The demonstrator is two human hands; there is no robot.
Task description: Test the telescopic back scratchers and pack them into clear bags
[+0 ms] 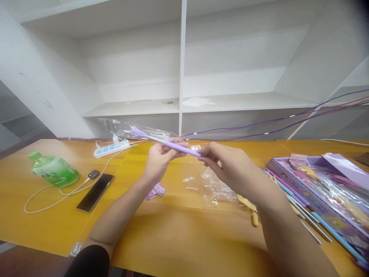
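Note:
A purple back scratcher [178, 147] with a small hand-shaped head and a metal rod is held up in front of me, slanting down to the right. Its head and rod lie inside a clear plastic sleeve [157, 131]. My left hand [158, 161] is closed around the handle near the rod. The fingertips of my right hand [230, 165] pinch the handle's lower end. Below on the table lie crumpled clear bags [215, 184] and small purple printed cards [155, 191]. A yellow hand-shaped scratcher piece [249, 206] is partly hidden by my right forearm.
A purple box [323, 209] of wrapped items stands at right, with loose rods and handles [302, 209] beside it. At left are a green bottle [54, 169], a phone [95, 193], a white cable and a power strip [112, 148]. White shelves [138, 107] rise behind.

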